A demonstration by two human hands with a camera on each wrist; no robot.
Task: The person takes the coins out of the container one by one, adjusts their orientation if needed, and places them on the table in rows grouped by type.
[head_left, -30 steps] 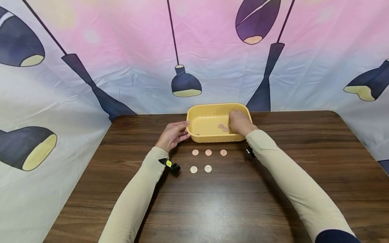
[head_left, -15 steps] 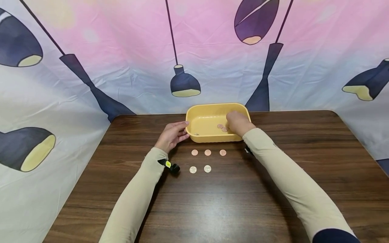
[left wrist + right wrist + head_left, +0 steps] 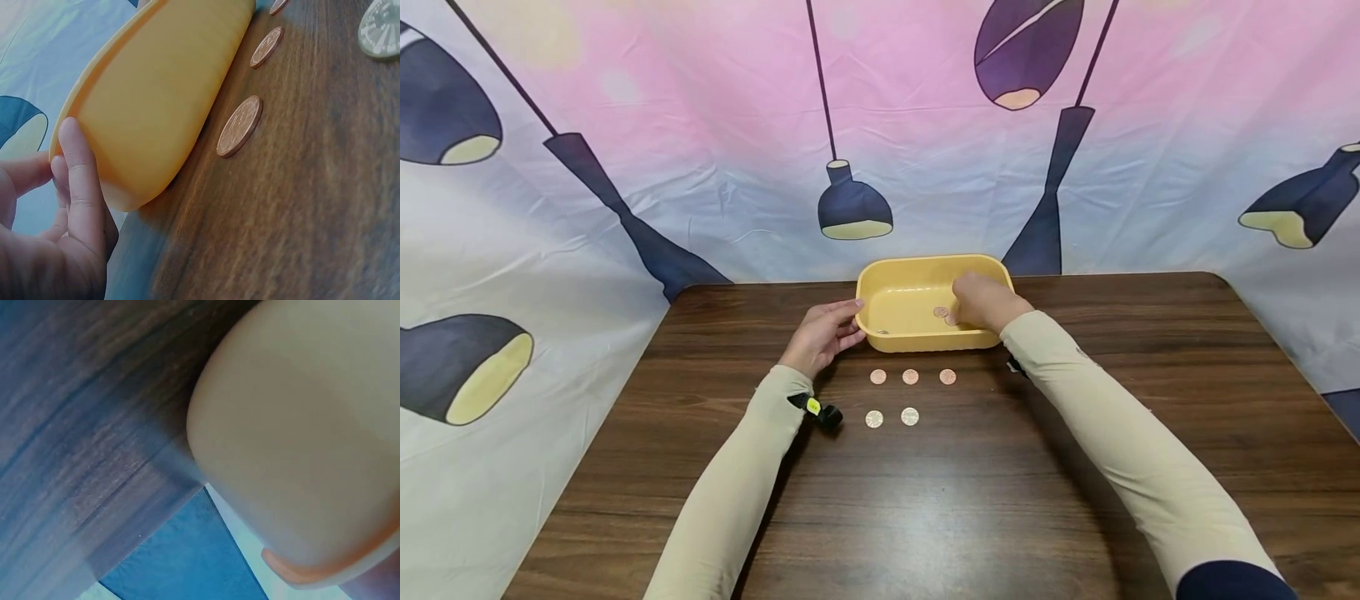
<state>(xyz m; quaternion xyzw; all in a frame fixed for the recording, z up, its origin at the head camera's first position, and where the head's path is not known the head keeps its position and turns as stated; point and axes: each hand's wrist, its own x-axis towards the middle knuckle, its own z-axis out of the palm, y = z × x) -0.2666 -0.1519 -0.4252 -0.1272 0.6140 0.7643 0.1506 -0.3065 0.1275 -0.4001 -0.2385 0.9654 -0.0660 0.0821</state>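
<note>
A shallow yellow plastic tray [image 3: 928, 342] stands at the table's back edge. My left hand [image 3: 816, 337] grips its left end, and in the left wrist view the fingers [image 3: 81, 181] lie against the outer wall near the rim. Inside the tray's right part, my right hand [image 3: 988, 302] reaches down; its fingertips are hidden, so whether they pinch a coin I cannot tell. Just left of it lie a copper coin [image 3: 941, 312] and another one partly covered by the hand. A small silvery coin [image 3: 882, 332] shows at the tray's front left corner.
In front of the tray, three copper coins [image 3: 910, 377] form a row on the brown wooden table [image 3: 985, 500]. Two silvery coins [image 3: 910, 417] lie nearer. A printed cloth [image 3: 760, 200] hangs directly behind the table.
My right hand has shifted slightly left inside the tray and now covers part of a copper coin. The left hand keeps its hold on the tray, and the coins on the table stay put.
</note>
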